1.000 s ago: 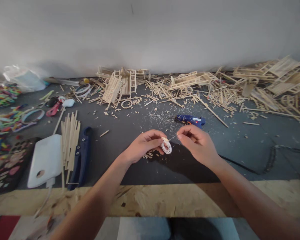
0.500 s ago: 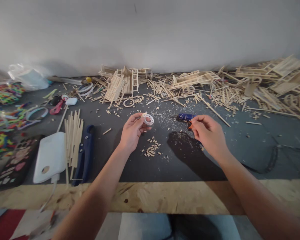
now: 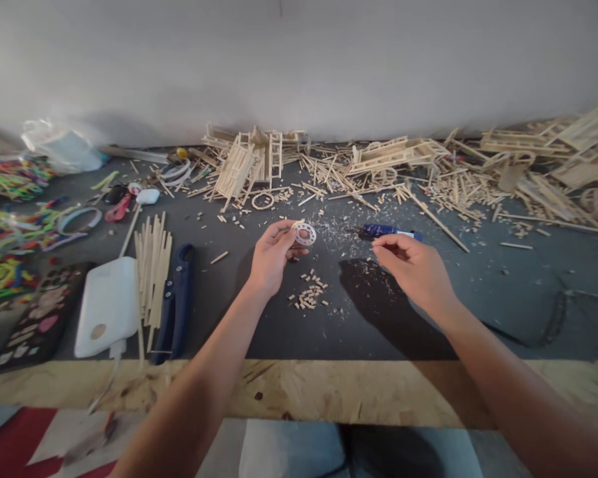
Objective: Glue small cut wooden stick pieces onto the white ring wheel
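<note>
My left hand (image 3: pixel 272 255) pinches a small round wooden wheel (image 3: pixel 304 234) with several holes, held just above the dark mat (image 3: pixel 478 292). My right hand (image 3: pixel 412 269) hovers to the right with its fingers curled together; I cannot make out anything in them. A blue glue gun (image 3: pixel 389 232) lies just beyond the right hand's fingertips. A small heap of short cut wooden bits (image 3: pixel 309 297) lies on the mat below the wheel.
A bundle of long wooden sticks (image 3: pixel 152 272), blue cutters (image 3: pixel 175 302) and a white palette (image 3: pixel 107 309) lie at left. Colourful sticks (image 3: pixel 10 226) fill the far left. Stick-built ladders and frames (image 3: pixel 379 159) pile along the wall. The wooden table edge (image 3: pixel 329 392) runs in front.
The hands came apart. My left hand carried the wheel up and away from me; my right hand moved right, toward the glue gun, and let go of the thin piece it pinched.
</note>
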`<state>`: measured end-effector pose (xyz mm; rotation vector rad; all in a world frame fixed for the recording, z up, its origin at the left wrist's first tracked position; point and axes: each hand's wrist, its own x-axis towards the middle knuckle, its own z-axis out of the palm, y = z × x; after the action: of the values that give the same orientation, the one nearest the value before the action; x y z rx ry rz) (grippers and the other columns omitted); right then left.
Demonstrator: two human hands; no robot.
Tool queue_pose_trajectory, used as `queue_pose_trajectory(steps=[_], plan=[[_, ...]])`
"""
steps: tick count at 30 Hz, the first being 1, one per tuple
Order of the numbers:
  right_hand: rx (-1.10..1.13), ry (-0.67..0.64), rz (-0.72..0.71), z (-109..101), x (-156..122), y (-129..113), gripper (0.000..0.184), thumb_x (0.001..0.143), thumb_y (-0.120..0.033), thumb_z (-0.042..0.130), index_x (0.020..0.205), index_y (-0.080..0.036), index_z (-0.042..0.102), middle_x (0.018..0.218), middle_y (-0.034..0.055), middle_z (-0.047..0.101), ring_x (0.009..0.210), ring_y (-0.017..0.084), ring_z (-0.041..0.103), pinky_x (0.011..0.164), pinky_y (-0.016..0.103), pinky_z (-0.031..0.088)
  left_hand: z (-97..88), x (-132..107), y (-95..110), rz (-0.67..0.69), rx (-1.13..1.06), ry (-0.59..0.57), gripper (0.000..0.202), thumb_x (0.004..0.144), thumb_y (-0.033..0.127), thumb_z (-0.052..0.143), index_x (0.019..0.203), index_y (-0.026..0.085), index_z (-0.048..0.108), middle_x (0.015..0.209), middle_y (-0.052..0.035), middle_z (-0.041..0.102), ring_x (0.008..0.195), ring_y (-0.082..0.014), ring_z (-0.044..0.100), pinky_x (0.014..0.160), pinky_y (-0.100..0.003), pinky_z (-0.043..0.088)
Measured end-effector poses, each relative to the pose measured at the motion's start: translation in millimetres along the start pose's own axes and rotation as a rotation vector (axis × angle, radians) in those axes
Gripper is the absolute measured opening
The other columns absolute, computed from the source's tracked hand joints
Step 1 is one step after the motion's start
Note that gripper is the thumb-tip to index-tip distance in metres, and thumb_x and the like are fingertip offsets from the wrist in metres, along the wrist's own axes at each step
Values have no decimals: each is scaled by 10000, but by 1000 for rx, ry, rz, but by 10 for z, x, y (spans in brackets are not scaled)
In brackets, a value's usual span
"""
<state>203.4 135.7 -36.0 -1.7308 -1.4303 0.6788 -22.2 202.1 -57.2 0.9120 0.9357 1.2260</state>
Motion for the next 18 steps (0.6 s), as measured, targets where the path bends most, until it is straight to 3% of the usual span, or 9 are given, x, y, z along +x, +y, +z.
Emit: queue_pose_trajectory(steps=[7, 13, 18], plan=[[36, -107, 20, 107, -42, 2, 275, 861, -355, 484, 928, -198, 699, 793, 56, 703, 653, 167, 626, 579, 266, 457, -4, 0, -13, 1, 11, -21, 179, 764, 278, 683, 901, 183, 617, 773, -14, 678, 684, -125, 639, 607, -247, 547], [-53, -271, -147, 222, -118, -43, 241, 856, -426, 553, 835, -219, 674, 805, 37, 681, 680, 174, 613, 628, 288, 466, 1, -13, -20, -1, 29, -26, 155, 788, 275, 663, 911, 188, 627, 788, -15, 674, 702, -128, 636, 618, -251, 544], [-142, -321, -302, 321, -185, -37, 215, 808, -313, 639, 1008, -237, 652, 949, 53, 672, 894, 227, 598, 802, 368, 474, -5, -12, -33, 11, 43, -36, 160, 791, 285, 660, 918, 192, 632, 811, -20, 668, 721, -134, 633, 627, -259, 540]])
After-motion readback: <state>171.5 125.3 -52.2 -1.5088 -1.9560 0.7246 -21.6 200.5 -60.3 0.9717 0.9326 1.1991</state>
